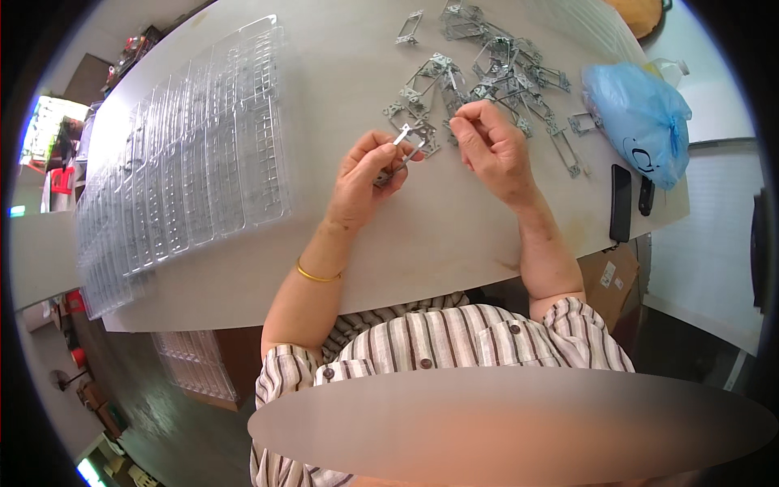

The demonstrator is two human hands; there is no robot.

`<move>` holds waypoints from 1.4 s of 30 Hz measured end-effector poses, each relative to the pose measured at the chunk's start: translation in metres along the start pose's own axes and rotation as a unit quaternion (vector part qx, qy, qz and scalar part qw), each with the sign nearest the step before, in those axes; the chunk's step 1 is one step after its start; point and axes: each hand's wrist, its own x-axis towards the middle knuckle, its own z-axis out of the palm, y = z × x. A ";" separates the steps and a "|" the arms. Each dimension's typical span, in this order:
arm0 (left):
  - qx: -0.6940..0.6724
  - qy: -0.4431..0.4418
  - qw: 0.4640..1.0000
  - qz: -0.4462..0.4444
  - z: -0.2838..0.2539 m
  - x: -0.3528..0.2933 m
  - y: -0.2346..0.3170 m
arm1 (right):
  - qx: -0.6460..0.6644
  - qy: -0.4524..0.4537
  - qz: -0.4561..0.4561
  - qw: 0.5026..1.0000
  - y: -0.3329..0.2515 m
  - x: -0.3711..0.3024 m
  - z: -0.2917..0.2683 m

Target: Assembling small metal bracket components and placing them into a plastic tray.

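My left hand [367, 172] grips a small metal bracket [412, 140], a frame-like piece with cut-out ends, between thumb and fingers. To its right, my right hand [493, 152] is raised with thumb and forefinger pinched together. What sits in that pinch, if anything, is too small to make out. Just beyond both hands lies a loose pile of similar grey metal brackets [503, 69], tangled over one another. One single bracket [410, 28] lies apart at the far side, and another bracket [565, 150] rests right of my right hand.
Clear plastic blister trays [195, 138] cover the left of the white table [389, 260]. On the right are a knotted blue plastic bag [637, 114], a black phone [620, 203] and a small black object [647, 196]. A cardboard box [604, 280] stands below the table's right edge.
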 end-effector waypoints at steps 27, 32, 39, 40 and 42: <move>0.083 -0.003 0.996 0.037 -0.009 -0.006 0.004 | -0.171 -0.042 -0.072 0.982 -0.005 0.002 0.010; 0.095 -0.010 0.994 0.054 -0.010 -0.007 -0.005 | -0.121 -0.064 0.023 0.990 -0.002 -0.006 0.008; 0.083 -0.035 0.995 0.051 -0.004 0.001 -0.003 | 0.104 -0.128 0.146 0.975 0.001 0.007 -0.003; 0.087 -0.026 0.994 0.056 -0.006 0.001 -0.002 | 0.124 -0.140 0.164 0.968 -0.005 0.008 -0.004; 0.073 -0.051 0.995 0.043 -0.009 0.000 0.001 | 0.144 -0.157 0.181 0.960 -0.007 0.010 -0.003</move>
